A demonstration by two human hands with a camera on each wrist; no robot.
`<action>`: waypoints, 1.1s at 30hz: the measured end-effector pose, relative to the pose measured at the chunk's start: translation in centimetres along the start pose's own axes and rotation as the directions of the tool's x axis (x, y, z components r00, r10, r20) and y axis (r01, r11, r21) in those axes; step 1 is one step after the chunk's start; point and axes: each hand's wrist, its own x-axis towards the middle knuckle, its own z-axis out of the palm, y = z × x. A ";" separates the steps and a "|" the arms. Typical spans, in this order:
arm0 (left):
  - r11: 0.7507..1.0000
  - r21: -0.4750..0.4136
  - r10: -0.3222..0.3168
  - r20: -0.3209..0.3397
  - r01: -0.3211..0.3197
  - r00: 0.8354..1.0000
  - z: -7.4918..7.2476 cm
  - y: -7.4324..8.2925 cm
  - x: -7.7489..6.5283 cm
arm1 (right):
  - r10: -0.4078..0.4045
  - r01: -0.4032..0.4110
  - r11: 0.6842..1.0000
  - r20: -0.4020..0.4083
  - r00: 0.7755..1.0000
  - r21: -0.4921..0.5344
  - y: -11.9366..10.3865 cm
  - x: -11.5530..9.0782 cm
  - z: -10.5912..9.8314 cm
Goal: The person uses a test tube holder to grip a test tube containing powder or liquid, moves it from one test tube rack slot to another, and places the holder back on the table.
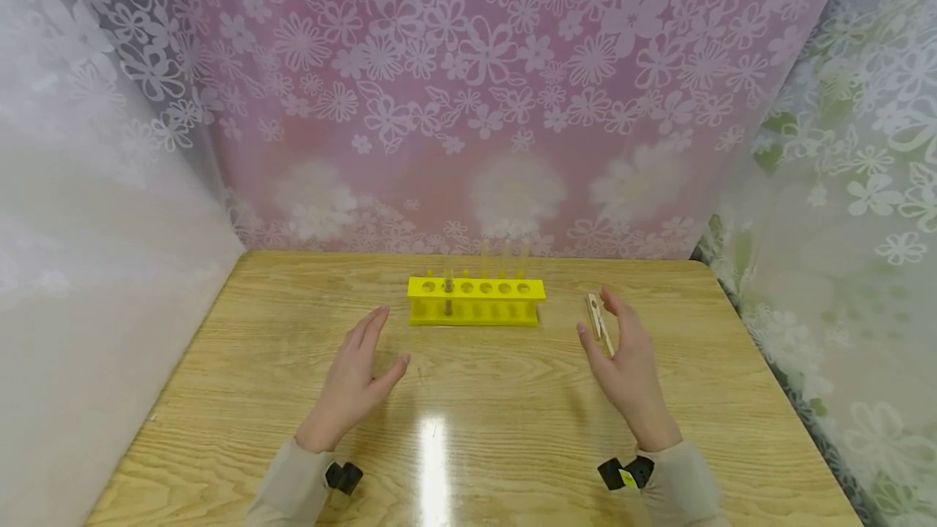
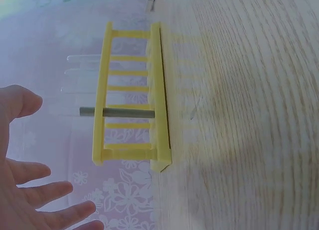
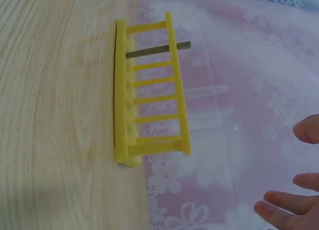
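A yellow test tube rack [image 1: 476,311] stands upright near the back of the table. A grey strip-like piece [image 2: 117,112] stands upright in its second hole from the left, apparently inside a clear tube. Several clear test tubes [image 3: 209,111] rise behind the rack's right half. My left hand [image 1: 355,385] hovers in front of the rack's left end, fingers spread and holding nothing. At the right, my right hand [image 1: 625,368] has its thumb and fingers apart. A wooden clip [image 1: 594,317] lies just beyond its thumb, partly behind the hand; contact is not visible.
The wood-grain table [image 1: 490,397] has a bright reflection at its front. A pink flowered curtain [image 1: 468,104] hangs right behind the back edge. Pale sheets, at the left [image 1: 110,226] and the right [image 1: 834,267], flank the table.
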 end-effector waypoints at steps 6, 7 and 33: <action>0.996 -0.085 -0.040 0.024 0.042 0.999 0.4 -0.5 0.4 | 0.035 -0.034 0.999 -0.070 0.997 0.018 1.6 -0.2 0.3; 0.993 -0.106 -0.045 0.025 0.047 0.999 0.6 -0.6 0.5 | 0.040 -0.038 0.999 -0.078 0.996 0.020 1.9 -0.2 0.4; 0.923 -0.383 -0.109 -0.190 0.028 0.976 5.4 -4.5 2.6 | 0.228 -0.217 0.973 -0.185 0.956 0.077 8.0 -0.6 4.1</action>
